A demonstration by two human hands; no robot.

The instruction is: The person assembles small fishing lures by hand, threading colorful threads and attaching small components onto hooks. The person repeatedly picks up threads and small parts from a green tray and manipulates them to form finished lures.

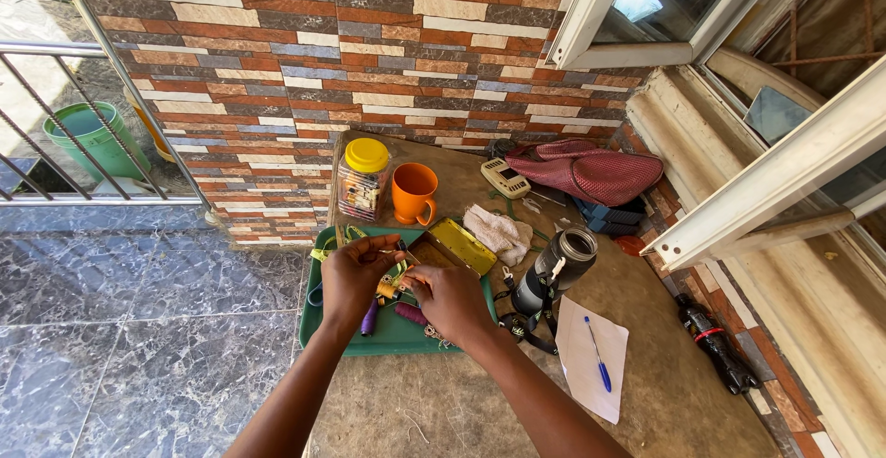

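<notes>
Two bare forearms rising from six o'clock, meeting above a worn, scuffed brown table (443,412). Largest on that surface: a rectangular green plastic tray (323,329) at centre, smooth and shallow-rimmed. At two o'clock, a red mesh-textured bag (591,174), soft and slumped. At four o'clock, a white paper sheet (581,366) carrying a blue pen (597,355). Right of the tray, a dark cylindrical metal flask (558,269). At twelve, a clear jar (362,186) with round yellow lid, beside a glossy orange mug (413,192). Near one o'clock, a crumpled white cloth (498,233) and a flat yellow tin lid (463,246). Left hand (355,278) curled, fingertips pinched on a small yellow thread spool (386,289) held over the tray. Right hand (452,296) likewise closed, thumb and forefinger nipping at the same spool; whether thread itself is gripped, cannot tell. Below the hands, lying in the tray, a purple spool (369,319) and a maroon spool (410,313).
</notes>
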